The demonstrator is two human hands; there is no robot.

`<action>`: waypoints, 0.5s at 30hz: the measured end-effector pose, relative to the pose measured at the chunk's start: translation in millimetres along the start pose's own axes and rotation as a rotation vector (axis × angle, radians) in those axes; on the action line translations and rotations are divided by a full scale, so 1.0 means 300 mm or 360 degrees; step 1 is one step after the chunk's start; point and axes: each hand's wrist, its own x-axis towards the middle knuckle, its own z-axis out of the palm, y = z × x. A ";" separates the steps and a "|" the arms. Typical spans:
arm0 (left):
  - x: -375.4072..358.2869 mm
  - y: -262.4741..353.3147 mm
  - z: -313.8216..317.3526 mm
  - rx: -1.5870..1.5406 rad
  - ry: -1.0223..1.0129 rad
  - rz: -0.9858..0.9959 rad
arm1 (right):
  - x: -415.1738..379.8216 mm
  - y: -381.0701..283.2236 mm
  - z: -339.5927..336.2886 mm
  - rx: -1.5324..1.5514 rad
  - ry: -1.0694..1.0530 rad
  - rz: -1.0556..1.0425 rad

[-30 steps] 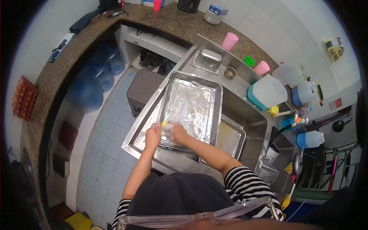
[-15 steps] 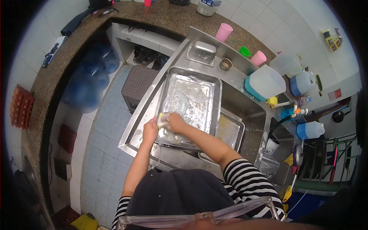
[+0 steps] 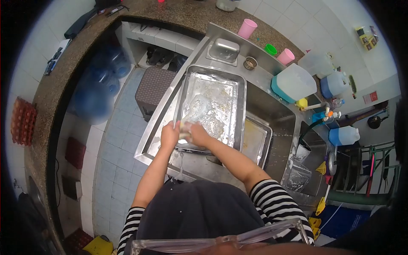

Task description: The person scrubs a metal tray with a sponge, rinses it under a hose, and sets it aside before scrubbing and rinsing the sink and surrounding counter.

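Observation:
A large rectangular metal tray (image 3: 231, 91), wet and soapy inside, lies on the steel sink counter (image 3: 155, 148). My left hand (image 3: 170, 135) has its fingers closed on the tray's near left corner. Just right of it, my right hand (image 3: 198, 134) is wrapped round a pale yellow sponge (image 3: 185, 128), which touches the inside of the tray near that corner. The hand is slightly blurred. Suds and small brown bits show on the tray's bottom.
A second tray (image 3: 268, 142) lies in the sink basin. Behind stand a tub of teal liquid (image 3: 294, 83), pink cups (image 3: 247, 29), a green cup (image 3: 270, 49) and a steel dish (image 3: 224, 50). A faucet (image 3: 333, 114) is at the right, a brown stool (image 3: 154, 89) at the left.
The right hand and sponge have shifted slightly right along the tray's near left corner. The left hand sits slightly higher beside them. The whole view has tilted a little.

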 end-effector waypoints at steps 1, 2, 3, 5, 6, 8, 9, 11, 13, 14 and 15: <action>-0.001 0.001 -0.004 -0.0002 0.0014 0.0020 | -0.025 0.020 -0.007 0.0024 -0.0207 -0.0126; 0.002 -0.001 -0.004 0.0000 0.0014 0.0008 | -0.055 0.045 -0.015 0.0052 -0.0419 -0.0253; 0.002 -0.004 -0.006 -0.0062 -0.0012 0.0033 | -0.082 0.094 -0.043 0.0088 -0.0496 -0.0207; -0.003 -0.013 -0.001 -0.0091 -0.0051 0.0034 | -0.096 0.134 -0.147 0.0002 -0.0515 -0.0025; -0.003 -0.012 -0.004 -0.0084 -0.0063 0.0017 | -0.088 0.130 -0.187 -0.0152 -0.0445 0.0086; -0.002 -0.005 -0.006 -0.0099 -0.0087 -0.0028 | -0.086 0.140 -0.124 -0.0179 -0.0155 0.0052; 0.000 -0.009 0.000 -0.0056 -0.0102 -0.0045 | -0.061 0.101 -0.098 -0.0087 -0.0095 0.0207; 0.002 -0.015 0.003 -0.0052 -0.0107 -0.0022 | -0.031 0.030 -0.039 -0.0036 0.0077 0.0304; 0.004 -0.001 -0.008 -0.0021 -0.0093 -0.0019 | -0.033 -0.013 -0.014 -0.0065 0.0043 0.0239; 0.002 0.005 -0.010 -0.0022 -0.0107 0.0001 | -0.048 -0.026 -0.013 -0.0087 -0.0011 0.0162; 0.002 0.005 -0.011 -0.0010 -0.0107 0.0017 | -0.064 -0.029 -0.021 -0.0017 -0.0219 0.0099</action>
